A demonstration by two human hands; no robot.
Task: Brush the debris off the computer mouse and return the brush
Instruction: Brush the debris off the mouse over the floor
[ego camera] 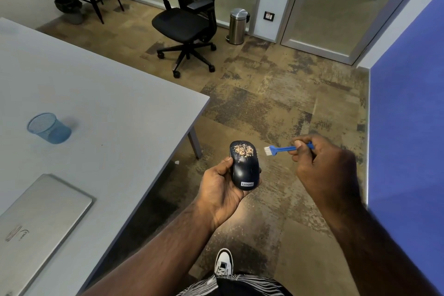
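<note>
A dark computer mouse with a Lenovo label lies in my left hand, held over the floor beside the table corner. Tan debris covers the mouse's front end. My right hand grips a small blue brush by its handle. The white bristles point left and hover just right of the mouse's front, a short gap away from it.
A grey table at left carries a blue mesh cup and a closed silver laptop. A black office chair and a steel pedal bin stand on the carpet ahead. A blue wall runs along the right.
</note>
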